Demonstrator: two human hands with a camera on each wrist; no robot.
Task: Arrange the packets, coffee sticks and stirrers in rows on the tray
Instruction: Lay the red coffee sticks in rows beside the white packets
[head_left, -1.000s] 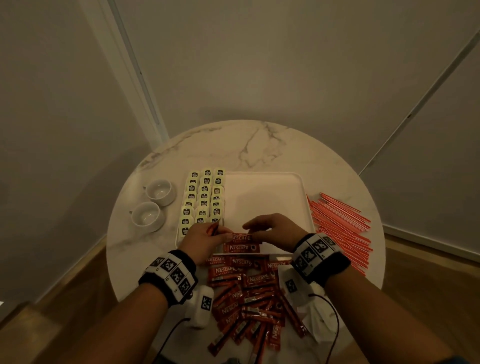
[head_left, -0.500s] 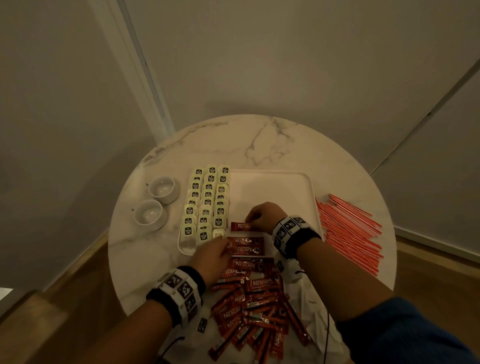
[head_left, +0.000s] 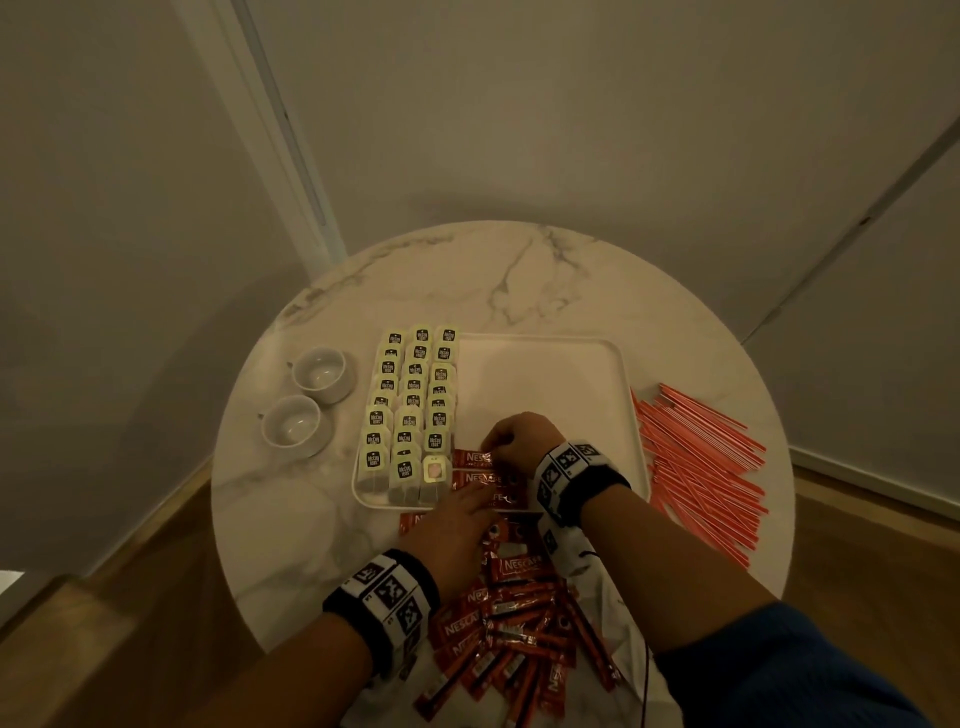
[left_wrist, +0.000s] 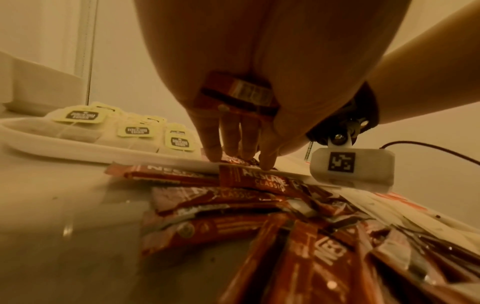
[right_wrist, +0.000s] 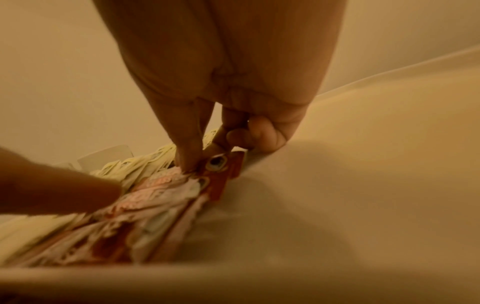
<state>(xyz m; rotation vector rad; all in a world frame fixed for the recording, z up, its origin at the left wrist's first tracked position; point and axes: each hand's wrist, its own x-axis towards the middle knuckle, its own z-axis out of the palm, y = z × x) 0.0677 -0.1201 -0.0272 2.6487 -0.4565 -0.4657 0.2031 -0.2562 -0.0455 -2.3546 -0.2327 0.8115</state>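
A white tray (head_left: 545, 384) holds three columns of tea bag packets (head_left: 413, 387) on its left side. Beside them, near the front rim, lie a few red coffee sticks (head_left: 475, 478). My right hand (head_left: 488, 452) pinches the end of the farthest coffee stick (right_wrist: 223, 174) between thumb and fingers, low on the tray floor (right_wrist: 363, 164). My left hand (head_left: 483, 506) presses its straight fingers (left_wrist: 215, 152) on the sticks at the tray's front rim, and a spare coffee stick (left_wrist: 239, 92) sits tucked against its palm. Red stirrers (head_left: 701, 462) lie loose on the table to the right of the tray.
A heap of coffee sticks (head_left: 509, 618) covers the round marble table's near edge under my wrists. Two white cups (head_left: 319, 366) (head_left: 293, 423) stand left of the tray. The tray's middle and right side are bare. Walls close in behind the table.
My right hand carried a coffee stick farther onto the tray and set it down beyond the earlier ones. My left hand drew back to the front rim, with its spare stick.
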